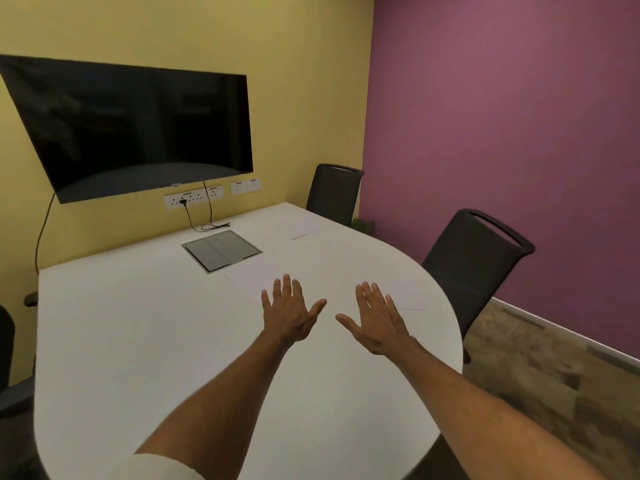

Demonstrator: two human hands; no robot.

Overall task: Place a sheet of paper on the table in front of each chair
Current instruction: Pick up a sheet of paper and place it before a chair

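My left hand (289, 311) and my right hand (375, 318) stretch out over the white table (138, 341), palms down, fingers straight and spread, holding nothing. A faint white sheet of paper (252, 275) lies just beyond my left fingertips. Another sheet (407, 294) lies to the right of my right hand, in front of the near black chair (474, 265). A third sheet (304, 226) lies at the far edge in front of the far black chair (334, 194). The sheets barely stand out from the tabletop.
A grey cable box lid (221, 249) is set into the table near the yellow wall. A black screen (138, 126) hangs above wall sockets (194, 197) with cables. Part of a dark chair (14, 375) shows at the left edge. Wooden floor (554, 375) lies to the right.
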